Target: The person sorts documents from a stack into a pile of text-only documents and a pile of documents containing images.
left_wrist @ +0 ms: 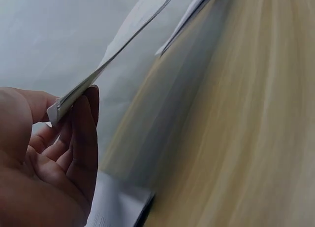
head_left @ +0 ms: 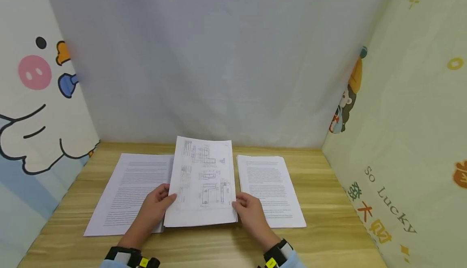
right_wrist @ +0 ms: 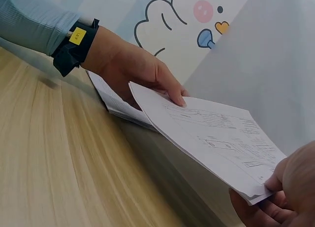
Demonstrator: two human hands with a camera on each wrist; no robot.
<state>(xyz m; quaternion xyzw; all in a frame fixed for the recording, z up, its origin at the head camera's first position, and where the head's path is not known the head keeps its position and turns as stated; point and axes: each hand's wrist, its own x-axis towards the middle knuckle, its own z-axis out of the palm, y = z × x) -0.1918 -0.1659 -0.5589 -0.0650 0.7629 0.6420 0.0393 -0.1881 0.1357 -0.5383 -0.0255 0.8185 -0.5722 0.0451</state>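
Left hand [head_left: 157,204] and right hand [head_left: 251,210] each pinch 1 side edge of the paper stack [head_left: 202,179]. Stack is raised above the table [head_left: 204,251], between 2 printed piles [head_left: 270,187].

Wood-grain table [head_left: 335,223]; pale grey curtain [head_left: 226,57] behind; cartoon panel [head_left: 33,122] left; yellowish panel [head_left: 405,110], lettered "So Lucky", right.

left stack [head_left: 136,185] partly hidden behind held sheets [head_left: 202,179]; print [head_left: 265,179] too small to read.

White dark-printed sheets [head_left: 202,182], yellow-brown grained tabletop [head_left: 324,207]
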